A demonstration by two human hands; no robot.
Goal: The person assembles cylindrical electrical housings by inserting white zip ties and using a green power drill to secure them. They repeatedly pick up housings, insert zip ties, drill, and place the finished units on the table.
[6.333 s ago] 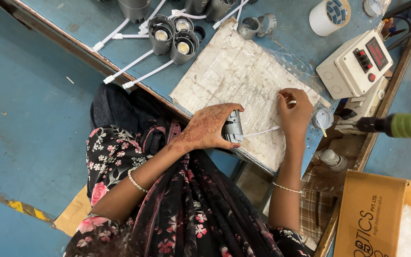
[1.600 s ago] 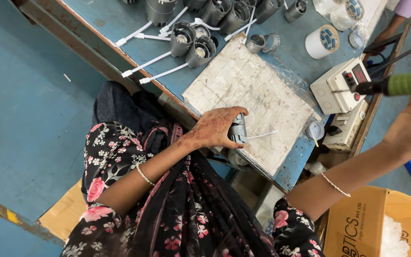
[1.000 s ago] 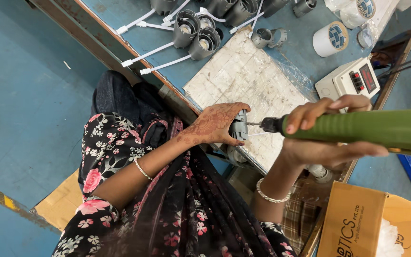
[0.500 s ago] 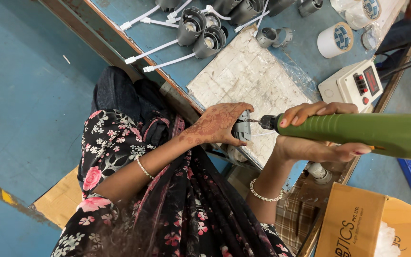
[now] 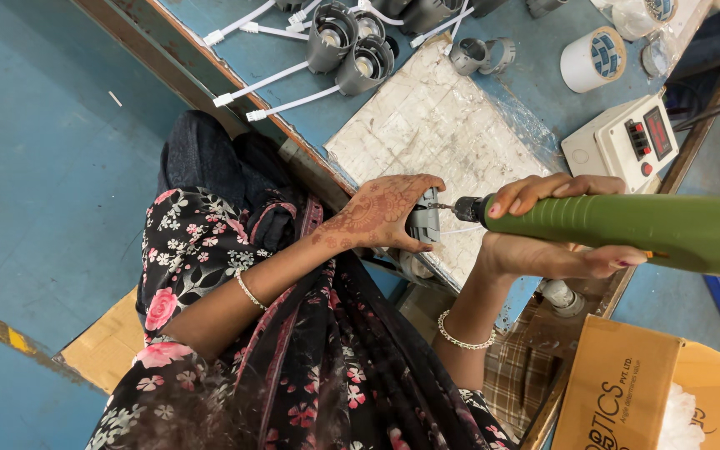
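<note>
My left hand (image 5: 381,212) grips a small grey lamp housing (image 5: 424,225) at the near edge of the white work pad (image 5: 435,133). My right hand (image 5: 552,229) holds a green electric screwdriver (image 5: 643,233) lying level, its bit tip pressed into the side of the housing. A thin white wire runs from the housing under the screwdriver.
Several grey lamp housings (image 5: 347,50) with white cables lie at the back of the blue bench (image 5: 277,50). A white tape roll (image 5: 591,60) and a white control box (image 5: 627,142) sit to the right. A cardboard box (image 5: 652,392) stands at lower right.
My right hand reached away to the right, came back with the green screwdriver and brought its bit against the housing. My left hand kept the housing in place.
</note>
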